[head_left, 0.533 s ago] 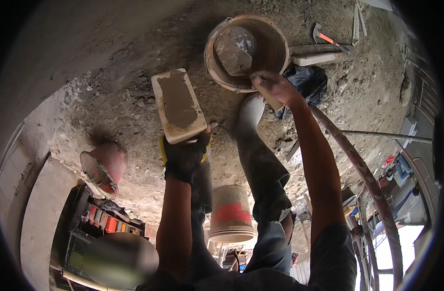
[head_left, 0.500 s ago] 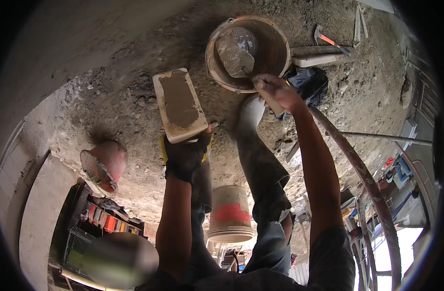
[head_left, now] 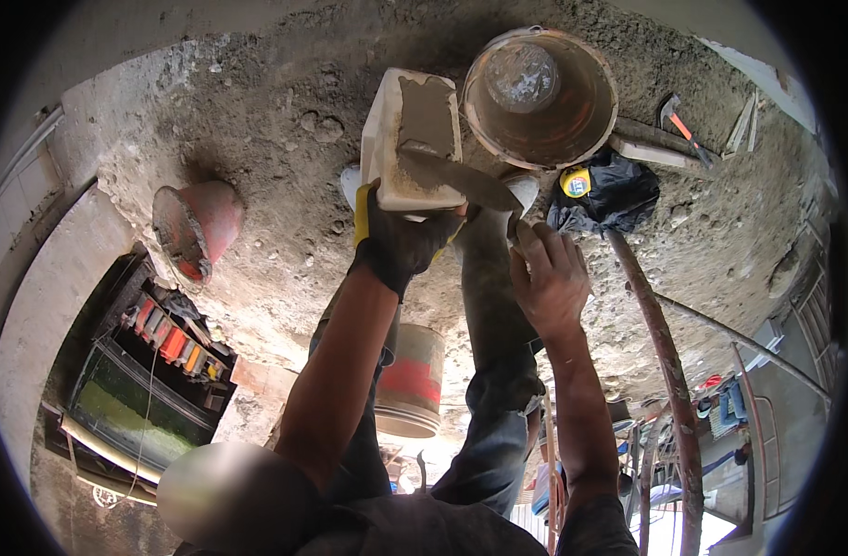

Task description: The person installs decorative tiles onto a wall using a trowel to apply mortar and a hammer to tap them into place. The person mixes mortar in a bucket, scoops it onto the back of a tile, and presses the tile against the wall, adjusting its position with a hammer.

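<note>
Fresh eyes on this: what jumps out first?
First, the pale block at upper centre, held in the gloved left hand, with grey-brown paste on its face and a trowel in the bare right hand over it. Next, the large round bucket to its right, then the orange-handled hammer on the ground further right.

Orange-handled hammer (head_left: 688, 132) near plank (head_left: 655, 152); black bag (head_left: 623, 193); reddish bucket (head_left: 218, 215), left.

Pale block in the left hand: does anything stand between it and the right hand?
Only the trowel that the right hand holds, reaching over the grey mortar on the pale block. Nothing else visible stands between them; a boot shows behind the trowel.
</note>
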A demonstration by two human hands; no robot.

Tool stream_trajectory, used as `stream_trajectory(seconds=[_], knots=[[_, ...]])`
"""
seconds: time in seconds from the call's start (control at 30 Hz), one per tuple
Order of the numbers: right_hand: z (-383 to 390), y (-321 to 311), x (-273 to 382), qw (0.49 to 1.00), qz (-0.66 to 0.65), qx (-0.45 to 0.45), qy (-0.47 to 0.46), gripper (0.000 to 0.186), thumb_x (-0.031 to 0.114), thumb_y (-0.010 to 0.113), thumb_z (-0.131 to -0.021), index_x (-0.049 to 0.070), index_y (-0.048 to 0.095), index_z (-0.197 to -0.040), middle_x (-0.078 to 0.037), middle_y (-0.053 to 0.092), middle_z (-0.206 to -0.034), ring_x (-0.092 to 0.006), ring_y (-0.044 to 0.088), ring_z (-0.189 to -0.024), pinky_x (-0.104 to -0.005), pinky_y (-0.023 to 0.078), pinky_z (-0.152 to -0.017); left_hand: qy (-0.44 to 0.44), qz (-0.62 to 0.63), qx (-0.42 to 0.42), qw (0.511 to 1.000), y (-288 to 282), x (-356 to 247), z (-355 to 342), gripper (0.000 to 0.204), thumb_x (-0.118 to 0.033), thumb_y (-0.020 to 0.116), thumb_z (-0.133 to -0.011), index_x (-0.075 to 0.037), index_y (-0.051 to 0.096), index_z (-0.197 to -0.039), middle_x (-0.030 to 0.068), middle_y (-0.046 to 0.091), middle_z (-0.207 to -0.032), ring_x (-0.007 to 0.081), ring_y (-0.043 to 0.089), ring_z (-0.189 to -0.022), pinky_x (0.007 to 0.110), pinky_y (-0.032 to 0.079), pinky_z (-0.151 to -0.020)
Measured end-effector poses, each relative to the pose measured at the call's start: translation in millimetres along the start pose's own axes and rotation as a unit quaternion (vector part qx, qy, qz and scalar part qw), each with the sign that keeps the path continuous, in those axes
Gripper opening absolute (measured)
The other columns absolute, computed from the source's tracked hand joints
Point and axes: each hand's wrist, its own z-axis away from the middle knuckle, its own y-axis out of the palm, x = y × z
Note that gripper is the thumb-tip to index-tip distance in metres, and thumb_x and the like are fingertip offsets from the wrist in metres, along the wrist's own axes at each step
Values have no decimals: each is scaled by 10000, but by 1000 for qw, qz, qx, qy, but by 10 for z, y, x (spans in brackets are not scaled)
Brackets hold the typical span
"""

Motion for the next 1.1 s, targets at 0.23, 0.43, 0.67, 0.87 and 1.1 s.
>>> stream_trajectory(seconds=[0.23,0.43,0.67,0.87,1.1], knots=[[384,-66,-160,998,-8,-35,-59,390,24,695,-822,103,584,-1187,-121,608,-1033,-302,611,-826,-434,497,-705,-156,410,-48,897,-43,-46,-52,576,-448,366,-972,-36,434,-1367,249,448,-1329,409,480,-1229,584,461,-1007],[-96,206,-212,997,-60,-32,-25,340,45,690,-814,77,578,-1134,-127,602,-1029,-317,613,-827,-422,516,-688,-52,1,-33,998,175,-42,31,389,-86,664,-899,2,535,-1255,123,641,-1162,201,647,-1062,344,578,-865],[262,147,-301,996,-38,-6,-84,345,16,719,-789,78,569,-1093,-141,609,-1043,-340,612,-819,-447,511,-685,-84,232,-11,969,-113,61,-12,517,-386,405,-974,-31,441,-1348,240,451,-1328,408,498,-1213,580,471,-1000],[306,351,-587,996,-30,-56,-68,397,12,724,-774,63,535,-1119,-158,597,-1061,-364,602,-840,-449,512,-711,-82,30,-54,995,88,-77,13,501,-39,651,-866,11,444,-1320,184,541,-1271,262,583,-1144,411,555,-924],[509,334,-929,996,40,-66,-48,362,19,691,-785,108,548,-1106,-122,598,-1095,-315,586,-843,-422,503,-711,-8,-198,-29,980,179,-126,28,415,-84,658,-887,9,499,-1258,156,615,-1149,251,618,-1046,410,555,-901]])
